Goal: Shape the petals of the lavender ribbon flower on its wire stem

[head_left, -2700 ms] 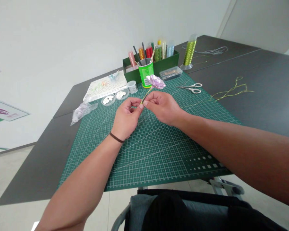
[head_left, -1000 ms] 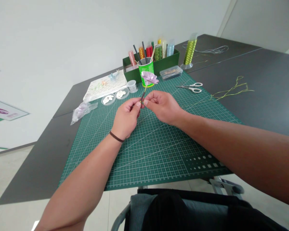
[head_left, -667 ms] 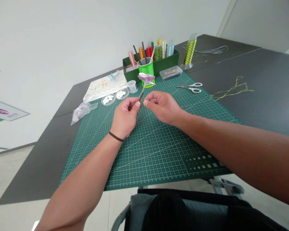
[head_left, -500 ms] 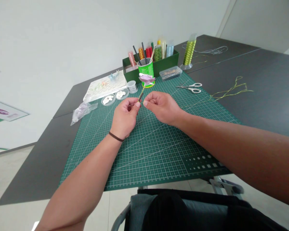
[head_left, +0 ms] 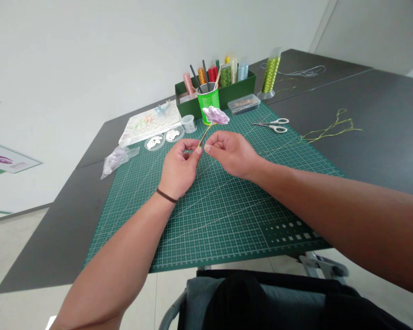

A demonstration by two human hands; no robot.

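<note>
My left hand (head_left: 181, 167) pinches the thin stem (head_left: 204, 134) of a pale purple artificial flower (head_left: 216, 115) between thumb and fingers. The flower head leans up and to the right, in front of a green can (head_left: 209, 98). Close beside the stem, my right hand (head_left: 232, 153) is closed, thumb against curled forefinger. A yellow-green thread (head_left: 333, 128) lies loose on the table at the right and runs faintly over the cutting mat toward this hand. At the right fingertips the strand is too fine to make out clearly.
White-handled scissors (head_left: 273, 125) lie on the green cutting mat (head_left: 209, 220). Behind are a clear case (head_left: 244, 104), a dark green box (head_left: 239, 89) of thread spools and a standing spool (head_left: 271, 75). Small dishes (head_left: 154, 142) of white pieces and a plastic bag (head_left: 117, 159) are at left.
The flower head has swung to the right and turned, its stem now leaning further right. My left fingers have shifted slightly on the stem; my right hand stays nearly in place.
</note>
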